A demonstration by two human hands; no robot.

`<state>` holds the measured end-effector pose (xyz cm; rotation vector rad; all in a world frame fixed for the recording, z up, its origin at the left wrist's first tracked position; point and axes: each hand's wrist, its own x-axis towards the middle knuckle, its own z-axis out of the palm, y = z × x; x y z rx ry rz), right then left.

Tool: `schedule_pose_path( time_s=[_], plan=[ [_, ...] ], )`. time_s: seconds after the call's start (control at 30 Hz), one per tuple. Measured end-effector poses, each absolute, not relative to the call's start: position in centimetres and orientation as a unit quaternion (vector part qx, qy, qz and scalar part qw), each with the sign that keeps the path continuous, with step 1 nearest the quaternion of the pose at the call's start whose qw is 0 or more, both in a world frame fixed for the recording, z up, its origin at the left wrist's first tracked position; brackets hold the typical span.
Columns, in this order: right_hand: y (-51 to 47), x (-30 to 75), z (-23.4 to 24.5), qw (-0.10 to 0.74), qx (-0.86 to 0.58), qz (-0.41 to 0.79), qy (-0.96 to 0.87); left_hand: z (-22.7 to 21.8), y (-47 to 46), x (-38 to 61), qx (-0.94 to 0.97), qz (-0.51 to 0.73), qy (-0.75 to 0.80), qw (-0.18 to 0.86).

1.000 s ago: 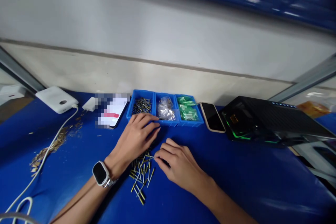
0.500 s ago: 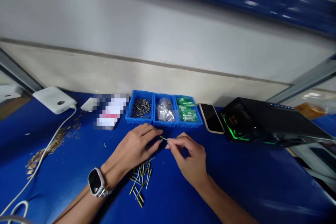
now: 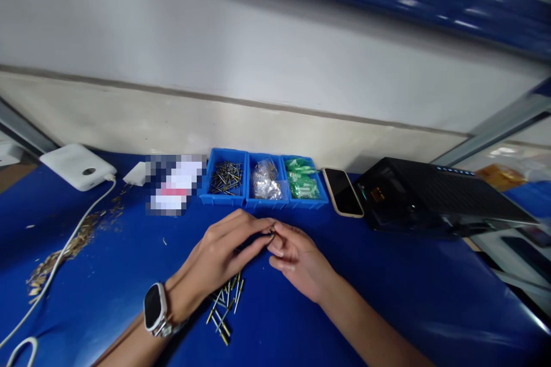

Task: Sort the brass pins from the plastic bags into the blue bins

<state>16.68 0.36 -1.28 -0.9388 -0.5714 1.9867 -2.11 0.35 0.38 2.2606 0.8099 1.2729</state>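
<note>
My left hand (image 3: pixel 228 246), a watch (image 3: pixel 155 307) on its wrist, pinches with thumb and forefinger at one end of a thin metal pin (image 3: pixel 271 230). From the other side, the closed fingertips of my right hand (image 3: pixel 301 258) meet it and grip the same pin, which is mostly hidden between the fingers. Below my left hand lies a loose pile of similar silver pins with brass-coloured ends (image 3: pixel 224 307).
Three joined blue bins (image 3: pixel 224 200) stand behind my hands, holding loose pins, clear bags (image 3: pixel 267 183) and green bags (image 3: pixel 301 179). To the right are a phone (image 3: pixel 343 192) and a black device (image 3: pixel 413 200). On the left, a white cable (image 3: pixel 80 235) crosses brownish scraps (image 3: pixel 60 258).
My hands have come together, and the pin that stretched between them is now mostly covered. My right hand has turned, its fingers more curled under. The view has shifted slightly.
</note>
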Motion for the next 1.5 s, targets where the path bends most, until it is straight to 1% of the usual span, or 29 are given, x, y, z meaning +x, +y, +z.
schedule_pose_path(
  time_s=[0.07, 0.13, 0.2, 0.3, 0.4, 0.47, 0.5, 0.57, 0.67, 0.77, 0.9, 1.03, 1.13, 1.23, 1.3, 1.4, 1.5],
  plan=[
    [0.1, 16.5, -1.3, 0.418, -0.368, 0.799, -0.227, 0.6, 0.4, -2.4, 0.828, 0.438, 0.288, 0.198],
    [-0.2, 16.4, -1.0, 0.424, -0.384, 0.778, -0.260, 0.9, 0.5, -2.7, 0.839, 0.417, 0.297, 0.184],
    [-0.4, 16.5, -0.5, 0.431, -0.417, 0.726, -0.337, 1.2, 0.7, -3.1, 0.848, 0.398, 0.305, 0.171],
    [-0.5, 16.7, 0.3, 0.430, -0.465, 0.610, -0.477, 1.5, 0.7, -3.4, 0.868, 0.370, 0.293, 0.155],
    [-0.6, 17.1, 0.8, 0.446, -0.487, 0.513, -0.549, 1.6, 1.0, -3.8, 0.855, 0.420, 0.290, 0.092],
    [-0.7, 17.2, 0.8, 0.434, -0.480, 0.445, -0.619, 1.4, 1.8, -4.0, 0.811, 0.476, 0.339, 0.022],
    [-0.9, 17.2, 0.8, 0.409, -0.469, 0.404, -0.670, 1.2, 2.3, -4.2, 0.786, 0.490, 0.376, -0.009],
    [-1.3, 16.9, 0.5, 0.329, -0.438, 0.320, -0.773, 0.7, 3.4, -4.5, 0.754, 0.476, 0.450, -0.048],
    [-1.8, 16.2, 0.2, 0.207, -0.417, 0.233, -0.854, 0.2, 4.4, -4.7, 0.766, 0.422, 0.484, -0.042],
    [-1.9, 15.9, 0.0, 0.141, -0.418, 0.202, -0.874, 0.2, 4.2, -4.5, 0.782, 0.406, 0.472, -0.026],
    [-1.9, 16.6, 0.3, 0.111, -0.431, 0.196, -0.874, 0.7, 3.1, -4.0, 0.799, 0.400, 0.449, -0.004],
    [-1.6, 17.5, 0.3, 0.117, -0.444, 0.210, -0.863, 0.8, 2.4, -3.8, 0.824, 0.389, 0.410, 0.030],
    [-1.0, 17.5, -0.1, 0.176, -0.438, 0.270, -0.839, 0.8, 2.0, -3.9, 0.832, 0.395, 0.387, 0.051],
    [-0.5, 17.3, -0.4, 0.269, -0.457, 0.387, -0.755, 0.9, 1.7, -4.0, 0.846, 0.394, 0.352, 0.074],
    [-0.3, 17.1, -0.5, 0.316, -0.465, 0.456, -0.690, 0.9, 1.5, -4.0, 0.863, 0.380, 0.323, 0.084],
    [0.0, 17.0, -0.3, 0.348, -0.461, 0.513, -0.635, 1.0, 1.3, -3.8, 0.887, 0.350, 0.287, 0.090],
    [0.1, 17.0, 0.2, 0.349, -0.453, 0.556, -0.604, 1.1, 1.1, -3.6, 0.901, 0.324, 0.274, 0.085]
  ],
)
